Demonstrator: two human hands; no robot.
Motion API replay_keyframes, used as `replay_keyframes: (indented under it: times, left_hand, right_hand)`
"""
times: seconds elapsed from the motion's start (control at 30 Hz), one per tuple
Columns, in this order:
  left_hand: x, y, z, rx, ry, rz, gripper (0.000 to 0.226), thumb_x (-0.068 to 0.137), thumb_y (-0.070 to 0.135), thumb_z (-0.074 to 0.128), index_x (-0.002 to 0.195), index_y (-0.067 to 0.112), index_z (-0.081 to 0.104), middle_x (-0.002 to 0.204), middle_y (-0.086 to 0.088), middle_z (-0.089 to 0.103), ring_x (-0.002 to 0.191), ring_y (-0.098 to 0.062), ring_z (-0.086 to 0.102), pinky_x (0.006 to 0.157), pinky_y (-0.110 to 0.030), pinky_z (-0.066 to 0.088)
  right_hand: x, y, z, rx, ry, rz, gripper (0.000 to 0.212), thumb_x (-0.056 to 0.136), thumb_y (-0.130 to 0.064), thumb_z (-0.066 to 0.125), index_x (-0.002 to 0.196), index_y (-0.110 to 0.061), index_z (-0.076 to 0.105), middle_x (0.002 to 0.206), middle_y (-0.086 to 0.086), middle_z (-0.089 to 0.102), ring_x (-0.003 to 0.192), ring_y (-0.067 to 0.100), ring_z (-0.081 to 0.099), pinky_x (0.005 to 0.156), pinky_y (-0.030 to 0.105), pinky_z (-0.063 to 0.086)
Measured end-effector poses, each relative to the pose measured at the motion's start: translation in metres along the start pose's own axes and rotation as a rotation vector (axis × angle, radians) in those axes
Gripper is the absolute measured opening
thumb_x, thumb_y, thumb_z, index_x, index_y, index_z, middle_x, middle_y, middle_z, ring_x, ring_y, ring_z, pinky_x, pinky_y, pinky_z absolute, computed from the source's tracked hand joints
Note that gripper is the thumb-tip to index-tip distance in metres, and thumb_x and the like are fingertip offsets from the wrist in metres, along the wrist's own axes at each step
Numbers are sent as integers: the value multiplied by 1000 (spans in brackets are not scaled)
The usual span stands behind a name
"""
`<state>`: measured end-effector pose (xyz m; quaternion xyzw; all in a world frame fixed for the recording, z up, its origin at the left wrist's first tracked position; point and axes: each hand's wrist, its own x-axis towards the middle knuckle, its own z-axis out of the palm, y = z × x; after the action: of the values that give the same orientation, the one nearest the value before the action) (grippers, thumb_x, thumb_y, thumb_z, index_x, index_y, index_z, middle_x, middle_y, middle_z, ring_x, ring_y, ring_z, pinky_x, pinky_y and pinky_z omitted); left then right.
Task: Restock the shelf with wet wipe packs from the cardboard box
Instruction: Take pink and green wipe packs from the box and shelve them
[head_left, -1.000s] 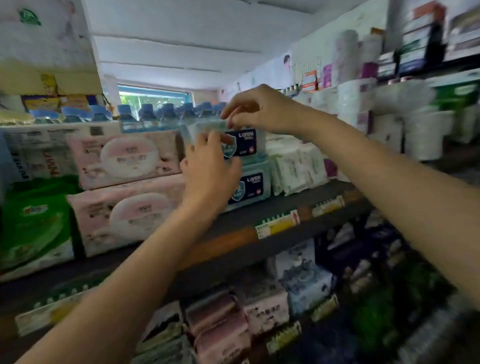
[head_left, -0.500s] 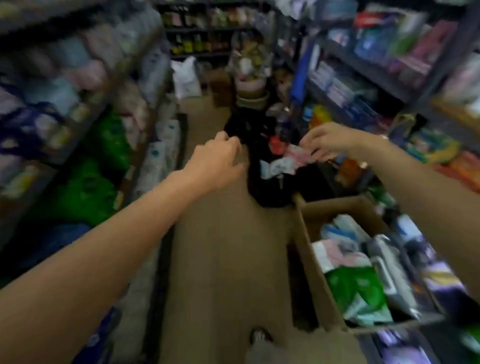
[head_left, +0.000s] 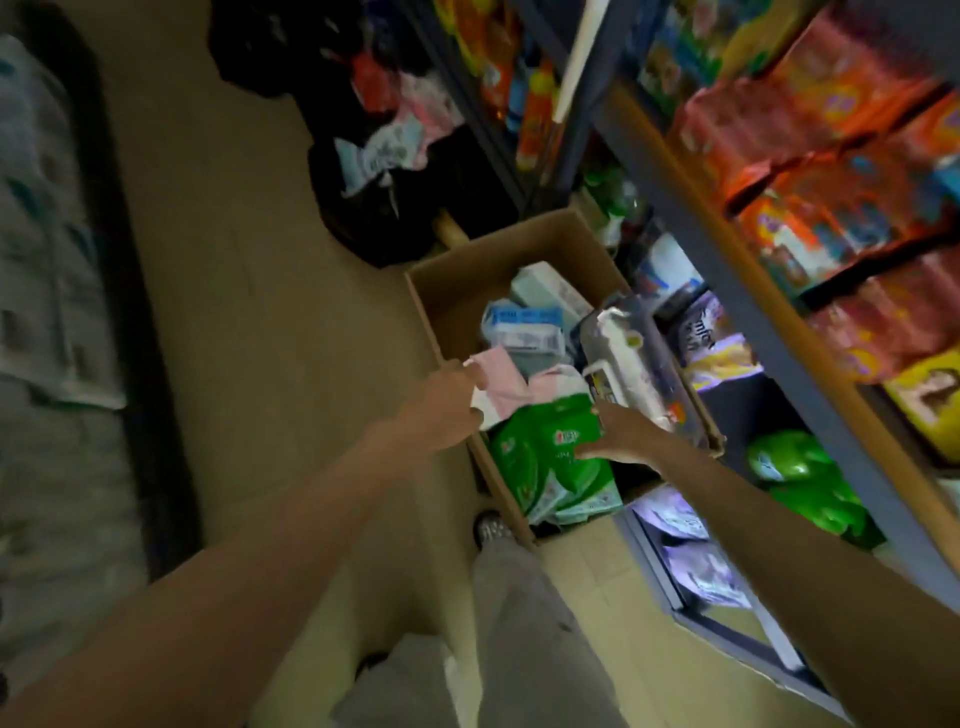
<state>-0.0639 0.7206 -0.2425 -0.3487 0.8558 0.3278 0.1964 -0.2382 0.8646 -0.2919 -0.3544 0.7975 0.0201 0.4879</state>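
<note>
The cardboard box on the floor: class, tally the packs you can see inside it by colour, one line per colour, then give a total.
Inside the cardboard box, counting only packs that show:
Green pack: 1
Pink pack: 1
Blue pack: 1
Pale teal pack: 1
White pack: 1
Total: 5
The picture is blurred, and more packs may lie hidden underneath.

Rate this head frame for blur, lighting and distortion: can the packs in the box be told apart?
Head view: motion blur smears the edges, worst on the left shelving; dim light, floor murky. Wide-angle bending tilts the right shelves. In the cardboard box the green pack and pink pack separate by colour; print is unreadable. The left hand and right hand have soft outlines.
</note>
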Motion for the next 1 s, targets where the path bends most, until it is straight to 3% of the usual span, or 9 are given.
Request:
replay_keyframes:
  times: [0.1, 0.27, 0.43, 0.57, 0.63, 0.7, 0.8, 0.9, 1.0]
  left_hand:
    - [23, -1, 41, -30, -144, 114, 50, 86, -2, 51, 135, 4, 40, 140, -15, 41, 126, -34, 43, 101, -35, 36]
    - [49, 2, 84, 371, -207, 218, 69, 88, 9, 51, 147, 17, 16, 157, 0, 12, 134, -27, 29, 107, -29, 21]
    - [63, 10, 97, 480, -170, 254, 64, 92, 10, 46, 147, 21, 16, 156, 3, 16, 133, -29, 27, 100, -37, 34]
    - [76, 20, 101, 662, -83, 298, 48, 95, 18, 43, 142, 17, 31, 149, -4, 27, 132, -31, 27, 102, -42, 30]
    - [83, 25, 99, 799, -92, 331, 41, 94, 16, 43, 134, 10, 44, 144, -9, 32, 131, -32, 28, 105, -43, 28]
    - [86, 25, 93, 837, -152, 346, 42, 92, 21, 49, 132, 9, 48, 143, -10, 34, 132, -33, 28, 107, -45, 26]
    - [87, 20, 66, 501, -286, 314, 56, 85, 37, 60, 133, 11, 46, 138, -8, 41, 129, -28, 35, 104, -37, 30]
    - [77, 13, 14, -53, -274, 150, 34, 81, 25, 69, 109, 11, 56, 110, -8, 57, 110, -25, 53, 80, -24, 37]
    - [56, -9, -45, -136, -239, 77, 30, 77, 18, 74, 102, 11, 58, 97, -3, 55, 101, -26, 58, 81, -31, 43]
  right_hand:
    - [30, 14, 23, 156, 58, 24, 57, 81, -24, 71, 132, -9, 49, 129, 8, 56, 115, 26, 55, 80, 23, 41]
    - [63, 39, 47, 369, 150, 103, 84, 59, -35, 85, 128, -4, 48, 125, 14, 58, 114, 28, 57, 93, 40, 49]
    - [51, 29, 3, 194, 310, 36, 50, 75, -32, 76, 114, -4, 60, 110, 10, 65, 100, 26, 62, 77, 29, 48]
    - [40, 23, -56, 32, 464, -62, 41, 79, -29, 73, 108, -2, 63, 105, 14, 65, 96, 28, 61, 69, 30, 43]
    - [39, 19, -72, 86, 408, -82, 41, 76, -26, 76, 109, -4, 64, 103, 12, 66, 96, 24, 62, 67, 24, 41]
    - [36, 15, -79, 317, 264, -104, 41, 74, -20, 78, 110, -6, 64, 102, 7, 67, 93, 20, 63, 71, 25, 49]
    - [28, 6, -90, 685, 82, -133, 39, 76, -10, 74, 113, -2, 64, 108, 15, 69, 95, 28, 67, 90, 42, 53]
    - [12, -17, -113, 925, 38, -239, 25, 83, -6, 64, 108, -6, 64, 96, 7, 73, 85, 21, 70, 80, 34, 57]
    - [-11, -59, -145, 904, -37, -383, 17, 87, -3, 56, 97, -13, 65, 81, -3, 75, 76, 12, 72, 69, 25, 59]
